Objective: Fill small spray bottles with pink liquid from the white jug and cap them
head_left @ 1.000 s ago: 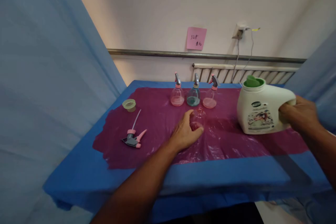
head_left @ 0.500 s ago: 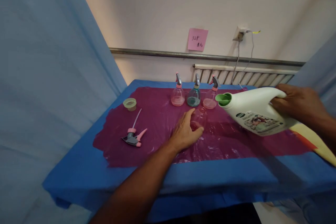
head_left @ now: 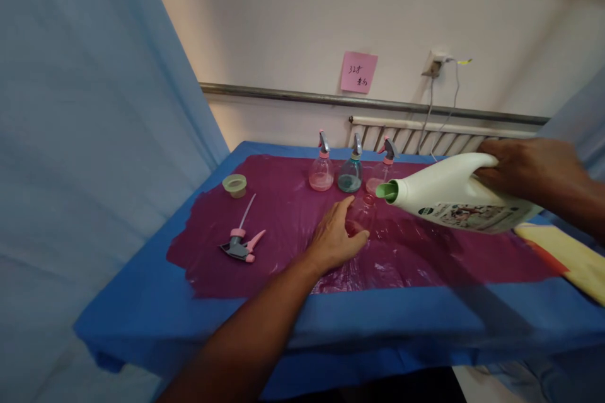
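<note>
My left hand (head_left: 336, 231) is wrapped round the side of a clear pink spray bottle (head_left: 363, 214) without its top, upright on the purple plastic sheet (head_left: 283, 201). My right hand (head_left: 524, 164) grips the handle of a white jug (head_left: 454, 192) with a printed label. The jug lies nearly level, and its green spout (head_left: 388, 192) is close above and to the right of the bottle's open neck. No stream of liquid can be made out. A grey and pink spray head (head_left: 239, 245) with its tube lies on the sheet left of my left hand.
Behind my left hand stand a pink spray bottle (head_left: 321, 174), a teal spray bottle (head_left: 350, 175) and another pink one (head_left: 377, 180), partly behind the spout. A small pale green tub (head_left: 235, 186) sits back left. Yellow cloth (head_left: 567, 255) lies at right; blue curtain (head_left: 94, 138) hangs left.
The white jug has moved left and tipped to nearly level, bringing its spout closer to the open bottle's neck. My left hand has stayed on the bottle.
</note>
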Available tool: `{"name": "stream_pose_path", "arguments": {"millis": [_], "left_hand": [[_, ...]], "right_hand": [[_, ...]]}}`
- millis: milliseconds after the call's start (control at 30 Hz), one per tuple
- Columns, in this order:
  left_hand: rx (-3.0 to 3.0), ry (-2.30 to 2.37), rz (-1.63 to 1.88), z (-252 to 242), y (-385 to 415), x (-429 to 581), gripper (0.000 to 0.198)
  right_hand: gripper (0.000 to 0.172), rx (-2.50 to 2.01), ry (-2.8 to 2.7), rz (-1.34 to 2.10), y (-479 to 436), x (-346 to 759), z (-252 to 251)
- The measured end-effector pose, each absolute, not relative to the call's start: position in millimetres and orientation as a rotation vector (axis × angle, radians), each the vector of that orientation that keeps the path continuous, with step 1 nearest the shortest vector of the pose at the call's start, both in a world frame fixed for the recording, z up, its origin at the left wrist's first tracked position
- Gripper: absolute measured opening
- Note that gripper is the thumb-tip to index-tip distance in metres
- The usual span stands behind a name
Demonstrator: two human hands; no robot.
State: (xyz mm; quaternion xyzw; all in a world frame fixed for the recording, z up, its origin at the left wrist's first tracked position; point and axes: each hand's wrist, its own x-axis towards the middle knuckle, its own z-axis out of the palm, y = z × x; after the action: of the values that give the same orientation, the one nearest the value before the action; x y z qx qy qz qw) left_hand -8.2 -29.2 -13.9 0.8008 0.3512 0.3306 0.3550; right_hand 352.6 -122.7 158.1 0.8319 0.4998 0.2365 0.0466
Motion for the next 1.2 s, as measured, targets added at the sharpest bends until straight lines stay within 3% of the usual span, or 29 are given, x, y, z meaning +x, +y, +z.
{"name": "stream_pose_path", "arguments": {"millis": [800, 1200], "left_hand": [[2.159, 0.885, 0.866, -16, -28, -8, 0.087], [2.173, 0.843, 0.905, -21, -26, -8, 0.088]], "right_hand": [[0.039, 2.288, 1.671, 0.955, -127, 341, 183], [0.034, 2.249, 1.644, 0.868, -130, 327, 199]]}}
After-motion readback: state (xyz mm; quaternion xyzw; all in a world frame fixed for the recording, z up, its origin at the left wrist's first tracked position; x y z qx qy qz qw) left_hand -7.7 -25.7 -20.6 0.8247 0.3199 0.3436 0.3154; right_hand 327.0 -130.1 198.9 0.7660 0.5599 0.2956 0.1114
